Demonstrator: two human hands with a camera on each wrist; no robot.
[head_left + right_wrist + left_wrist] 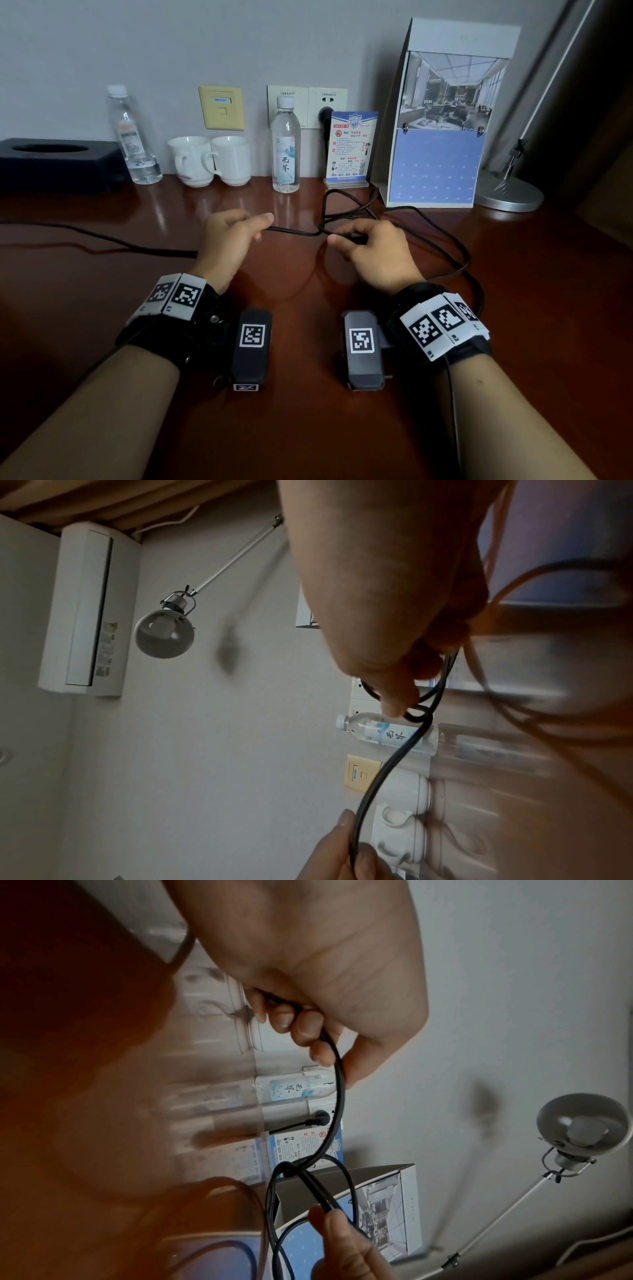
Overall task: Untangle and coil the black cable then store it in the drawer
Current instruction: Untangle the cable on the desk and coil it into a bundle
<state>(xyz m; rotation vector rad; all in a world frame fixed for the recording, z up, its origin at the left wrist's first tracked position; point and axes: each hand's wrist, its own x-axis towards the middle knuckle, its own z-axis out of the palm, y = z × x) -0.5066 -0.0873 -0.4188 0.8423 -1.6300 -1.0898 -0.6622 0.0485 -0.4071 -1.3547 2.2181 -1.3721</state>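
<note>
Hands low over the desk (308, 428), a glossy red-brown wooden top that mirrors everything standing on it. Left hand (227, 245) curls its fingers round the black cable (298, 233) and pinches it, the left wrist view showing the strand running out past the fingertips. Right hand (375, 255), just beside it, grips the same cable with thumb and curled fingers, right at a knot where the strands cross. Between the two hands the cable runs taut, just above the wood. Beyond the right hand, loose loops sprawl on the desk toward the calendar (442, 137), and another run trails off past the left hand to the desk's left edge. Farther back, along the desk's rear edge: a black tissue box (54, 162), a clear bottle (132, 137), two white mugs (212, 161), a second water bottle (286, 147), a small blue notice card (351, 149), and the round base of a lamp (510, 195). Behind them a pale grey wall, with a yellow data socket (222, 108) and white power outlets (313, 106), one with a black plug in it. High on that wall, the right wrist view catches an air conditioner (82, 610).
</note>
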